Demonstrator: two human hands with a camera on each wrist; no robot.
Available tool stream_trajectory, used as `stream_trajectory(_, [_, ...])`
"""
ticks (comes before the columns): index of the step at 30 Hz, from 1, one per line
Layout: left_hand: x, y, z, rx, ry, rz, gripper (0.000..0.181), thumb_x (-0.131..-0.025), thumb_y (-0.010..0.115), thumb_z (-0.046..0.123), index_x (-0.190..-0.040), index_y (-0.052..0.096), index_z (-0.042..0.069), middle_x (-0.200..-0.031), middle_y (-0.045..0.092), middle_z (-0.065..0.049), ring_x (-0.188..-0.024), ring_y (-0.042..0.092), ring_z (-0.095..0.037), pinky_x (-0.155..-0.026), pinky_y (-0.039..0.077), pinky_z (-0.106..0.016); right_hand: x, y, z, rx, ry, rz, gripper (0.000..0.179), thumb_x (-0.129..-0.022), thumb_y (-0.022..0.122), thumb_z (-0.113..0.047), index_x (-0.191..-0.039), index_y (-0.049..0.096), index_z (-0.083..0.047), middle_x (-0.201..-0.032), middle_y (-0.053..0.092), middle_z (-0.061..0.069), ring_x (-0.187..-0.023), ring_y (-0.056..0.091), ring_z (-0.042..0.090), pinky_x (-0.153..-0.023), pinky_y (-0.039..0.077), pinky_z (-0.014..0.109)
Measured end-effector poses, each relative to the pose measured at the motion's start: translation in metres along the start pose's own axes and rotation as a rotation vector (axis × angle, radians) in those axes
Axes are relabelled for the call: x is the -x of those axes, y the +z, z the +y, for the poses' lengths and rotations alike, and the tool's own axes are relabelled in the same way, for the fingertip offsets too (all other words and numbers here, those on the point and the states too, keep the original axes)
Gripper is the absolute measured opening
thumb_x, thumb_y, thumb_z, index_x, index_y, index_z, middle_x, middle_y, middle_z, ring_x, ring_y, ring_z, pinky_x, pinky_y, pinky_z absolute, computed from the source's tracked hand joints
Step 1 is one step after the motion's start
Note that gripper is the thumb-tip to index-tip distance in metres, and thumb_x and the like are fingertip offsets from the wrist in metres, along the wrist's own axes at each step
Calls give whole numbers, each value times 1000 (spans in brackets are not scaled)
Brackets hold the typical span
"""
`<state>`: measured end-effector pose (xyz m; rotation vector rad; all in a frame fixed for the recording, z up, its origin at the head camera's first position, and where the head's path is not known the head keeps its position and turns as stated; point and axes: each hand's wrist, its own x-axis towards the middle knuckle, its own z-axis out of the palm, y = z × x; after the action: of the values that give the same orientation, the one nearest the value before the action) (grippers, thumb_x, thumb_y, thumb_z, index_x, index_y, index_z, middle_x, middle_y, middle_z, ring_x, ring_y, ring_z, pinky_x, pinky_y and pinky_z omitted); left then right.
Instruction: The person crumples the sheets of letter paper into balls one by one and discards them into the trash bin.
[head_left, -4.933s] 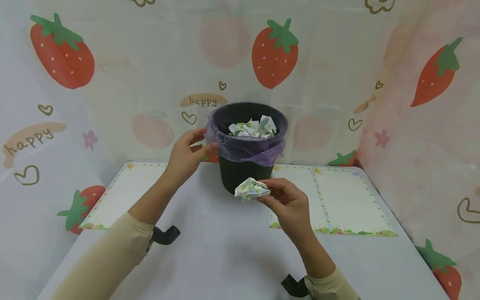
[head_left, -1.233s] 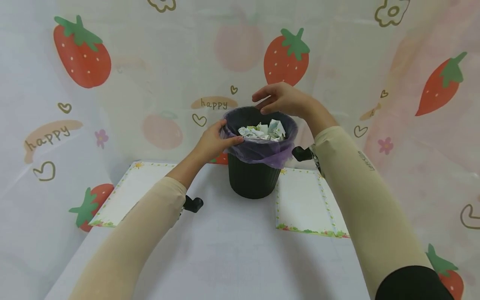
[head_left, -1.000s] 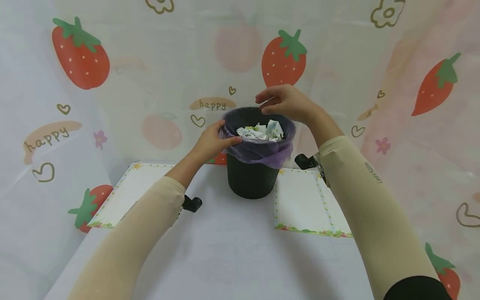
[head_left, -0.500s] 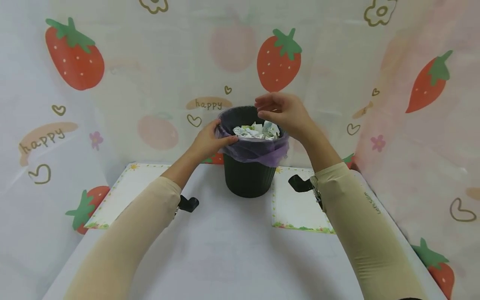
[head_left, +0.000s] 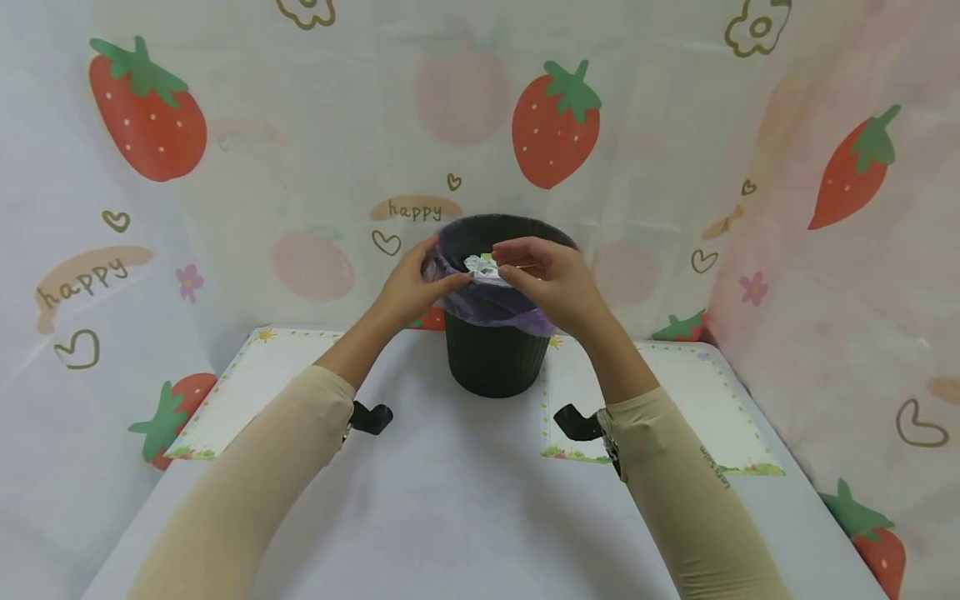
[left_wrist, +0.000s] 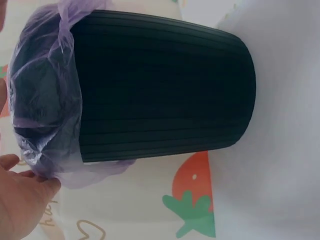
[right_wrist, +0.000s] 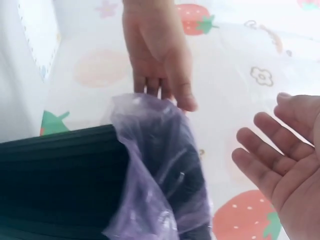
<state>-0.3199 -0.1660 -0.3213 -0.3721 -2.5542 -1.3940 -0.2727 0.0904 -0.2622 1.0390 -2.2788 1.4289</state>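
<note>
A black trash can [head_left: 495, 358] stands on the white table, its rim wrapped in a purple plastic bag [left_wrist: 45, 100]. Crumpled patterned paper [head_left: 482, 267] lies inside, partly hidden behind my right hand [head_left: 551, 279]. That hand is over the near right of the can's opening, fingers spread and slightly bent; in the right wrist view its palm [right_wrist: 295, 170] shows nothing held. My left hand [head_left: 412, 283] rests against the left of the rim, fingers nearly straight and touching the bag, thumb along the front edge.
White sheets with a printed border lie flat on the table at left [head_left: 255, 383] and right [head_left: 675, 400] of the can. Behind and on both sides hang strawberry-print sheets [head_left: 337, 125]. A black wrist mount [head_left: 577, 422] juts from the right sleeve.
At first my right hand held a crumpled paper ball before the can. Later it was above the opening with nothing in it, and it has since come down and nearer. My left hand stays at the rim.
</note>
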Motion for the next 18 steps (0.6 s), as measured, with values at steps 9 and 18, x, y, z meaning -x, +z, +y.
stream_trajectory(9, [26, -2, -5, 24, 55, 43, 89, -91, 76, 47, -160, 33, 11, -165, 34, -9, -152, 32, -29, -124, 31, -47, 25, 26, 9, -38, -6, 22, 28, -97, 72, -11, -124, 71, -5, -122, 73, 14, -108, 72, 21, -94, 58, 31])
stream_trajectory(18, [78, -18, -15, 30, -6, 0, 92, -91, 75, 51, -161, 30, 13, -167, 31, -8, -153, 30, -30, -124, 30, -47, 45, 49, 14, -55, -23, 22, 27, -97, 72, -10, -124, 71, -7, -122, 73, 8, -109, 71, 23, -97, 58, 36])
